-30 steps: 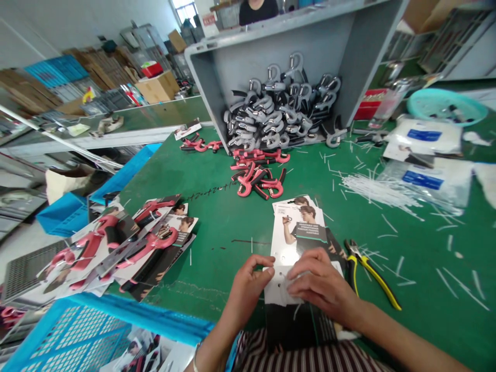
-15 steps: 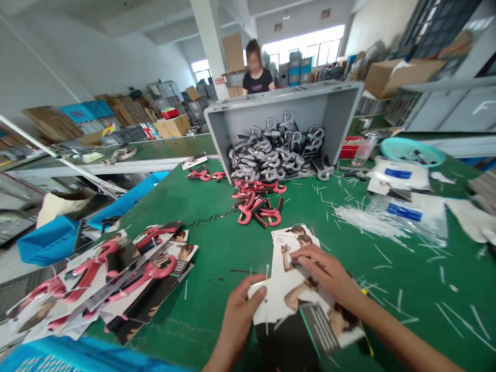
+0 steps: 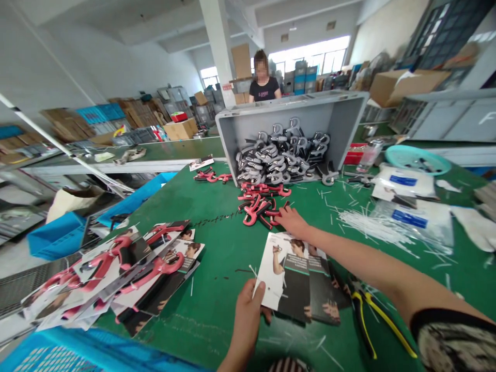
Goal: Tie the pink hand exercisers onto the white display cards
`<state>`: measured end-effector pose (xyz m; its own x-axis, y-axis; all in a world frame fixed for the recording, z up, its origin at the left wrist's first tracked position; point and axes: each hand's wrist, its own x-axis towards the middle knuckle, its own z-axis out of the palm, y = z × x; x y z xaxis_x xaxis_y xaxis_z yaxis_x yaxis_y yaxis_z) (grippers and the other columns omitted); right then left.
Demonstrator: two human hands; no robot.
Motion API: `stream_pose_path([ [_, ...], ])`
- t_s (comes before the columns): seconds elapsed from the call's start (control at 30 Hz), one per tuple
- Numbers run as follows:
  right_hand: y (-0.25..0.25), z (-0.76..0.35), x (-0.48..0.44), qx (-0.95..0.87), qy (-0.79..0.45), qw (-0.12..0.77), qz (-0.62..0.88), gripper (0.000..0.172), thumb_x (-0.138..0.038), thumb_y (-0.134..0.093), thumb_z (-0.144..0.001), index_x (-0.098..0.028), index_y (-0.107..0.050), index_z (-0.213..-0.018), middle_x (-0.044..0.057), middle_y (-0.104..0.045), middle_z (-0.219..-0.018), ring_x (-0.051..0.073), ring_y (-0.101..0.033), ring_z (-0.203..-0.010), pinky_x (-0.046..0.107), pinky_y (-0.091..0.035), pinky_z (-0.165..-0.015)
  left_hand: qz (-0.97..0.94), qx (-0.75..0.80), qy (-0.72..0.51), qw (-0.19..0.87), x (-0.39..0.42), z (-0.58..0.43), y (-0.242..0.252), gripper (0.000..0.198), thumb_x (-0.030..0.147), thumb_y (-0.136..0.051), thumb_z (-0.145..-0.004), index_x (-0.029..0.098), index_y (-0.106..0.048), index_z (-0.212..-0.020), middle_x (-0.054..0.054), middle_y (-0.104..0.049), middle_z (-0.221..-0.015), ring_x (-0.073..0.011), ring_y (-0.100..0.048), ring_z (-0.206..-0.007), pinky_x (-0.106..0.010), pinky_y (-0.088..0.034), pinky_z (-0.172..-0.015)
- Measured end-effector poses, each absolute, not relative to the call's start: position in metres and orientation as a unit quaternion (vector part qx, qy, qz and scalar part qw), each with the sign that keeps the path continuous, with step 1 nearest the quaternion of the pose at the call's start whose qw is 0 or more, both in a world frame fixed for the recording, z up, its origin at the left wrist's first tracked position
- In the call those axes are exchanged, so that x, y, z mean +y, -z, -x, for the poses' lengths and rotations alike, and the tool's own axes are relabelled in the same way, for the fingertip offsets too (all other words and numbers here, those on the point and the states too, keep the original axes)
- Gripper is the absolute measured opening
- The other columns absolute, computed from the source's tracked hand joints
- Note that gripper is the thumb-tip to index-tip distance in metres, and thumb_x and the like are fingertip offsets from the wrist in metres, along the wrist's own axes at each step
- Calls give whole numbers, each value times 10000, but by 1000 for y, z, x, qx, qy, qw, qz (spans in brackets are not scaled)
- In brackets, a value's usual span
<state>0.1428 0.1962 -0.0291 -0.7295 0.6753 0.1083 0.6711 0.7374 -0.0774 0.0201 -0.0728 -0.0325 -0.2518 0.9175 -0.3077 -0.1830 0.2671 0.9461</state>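
Note:
My left hand [image 3: 248, 312] is closed at the left edge of a printed cardboard card [image 3: 269, 263], thumb on top. A thin white plastic tie [image 3: 253, 274] stands up by that thumb. More printed cards [image 3: 323, 292] lie fanned out to the right of it. Stretched forward, my right hand [image 3: 294, 223] has its fingers curled onto a red-and-black hand grip strengthener [image 3: 276, 218] at the near side of a small heap of red grip strengtheners [image 3: 253, 209]. Part of that grip is hidden by the fingers.
A tilted grey crate [image 3: 292, 103] holds many grey grips. Carded red grips [image 3: 104, 263] are piled at left above a blue basket [image 3: 58, 356]. Yellow-black pliers [image 3: 362, 310] lie under my right forearm; loose white ties [image 3: 368, 227] are scattered right. A person [image 3: 265, 88] stands behind.
My right hand has left the cards and reached forward to the red grips. The card in my left hand has turned and shifted. The pliers have come into fuller view.

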Motion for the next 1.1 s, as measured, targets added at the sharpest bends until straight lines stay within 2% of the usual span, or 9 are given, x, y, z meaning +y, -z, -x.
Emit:
stream_pose_path([
  [0.17,12,-162,216,-932,-22,53,357,175,-266,-584,-917,-157,-622,-1048,173,-551,-1278,326,-468,-1144,423,-391,-915,-276,561,-512,589,-67,-42,47,395,563,-579,-827,194,-487,-935,2,-637,-753,-118,-547,-450,-247,-430,-432],
  [0.27,-11,-199,228,-914,-27,71,399,279,-316,-400,-1007,-108,-586,-1021,189,-637,-1070,286,-561,-1017,389,-402,-891,-298,555,-507,589,-68,-49,52,401,535,-578,-834,202,-485,-1038,-34,-658,-901,-129,-585,-532,-265,-473,-488],
  [0.33,-23,-231,231,-893,-29,90,440,368,-313,-246,-1040,-100,-544,-1079,184,-648,-1029,260,-599,-954,359,-419,-851,-335,558,-480,589,-69,-45,49,452,512,-604,-822,197,-493,-1127,-48,-658,-931,-141,-596,-578,-267,-478,-507],
  [0.43,-24,-277,221,-879,-47,92,466,360,-286,-201,-1043,-149,-526,-1115,122,-669,-1003,211,-628,-877,306,-440,-785,-390,603,-455,527,-70,-29,38,536,495,-607,-828,167,-497,-1237,-50,-658,-885,-168,-609,-657,-286,-493,-581],
  [0.53,-7,-297,203,-887,-67,63,453,239,-266,-373,-1000,-176,-582,-1077,91,-677,-945,208,-630,-829,296,-449,-745,-424,661,-461,413,-67,-8,27,537,451,-597,-853,159,-503,-1293,-94,-674,-1028,-205,-642,-853,-346,-507,-802],
  [0.6,7,-294,197,-896,-71,49,437,213,-228,-481,-947,-174,-601,-1114,107,-660,-999,224,-619,-905,307,-448,-789,-433,676,-461,378,-64,1,24,498,427,-600,-856,170,-538,-1279,-114,-672,-1114,-227,-641,-966,-374,-483,-898],
  [0.73,24,-264,208,-895,-58,46,439,414,-158,-565,-876,-169,-523,-1288,148,-573,-1181,269,-541,-1096,376,-411,-927,-438,666,-450,403,-65,-1,22,393,417,-586,-870,192,-624,-1190,-114,-689,-1121,-246,-652,-989,-379,-499,-890],
  [0.9,35,-233,235,-859,-60,23,508,270,-181,-603,-879,-120,-600,-1143,185,-546,-1181,281,-568,-1042,398,-452,-879,-474,662,-445,372,-73,-9,13,271,383,-572,-884,217,-695,-1060,-92,-691,-1078,-244,-659,-954,-362,-505,-875],
  [1.1,28,-246,260,-801,-94,38,590,261,-334,-578,-938,-123,-618,-1087,80,-649,-1054,195,-636,-918,392,-518,-829,-483,671,-469,311,-71,5,2,207,333,-564,-896,236,-715,-998,-66,-689,-1066,-240,-629,-1024,-364,-460,-952],
])
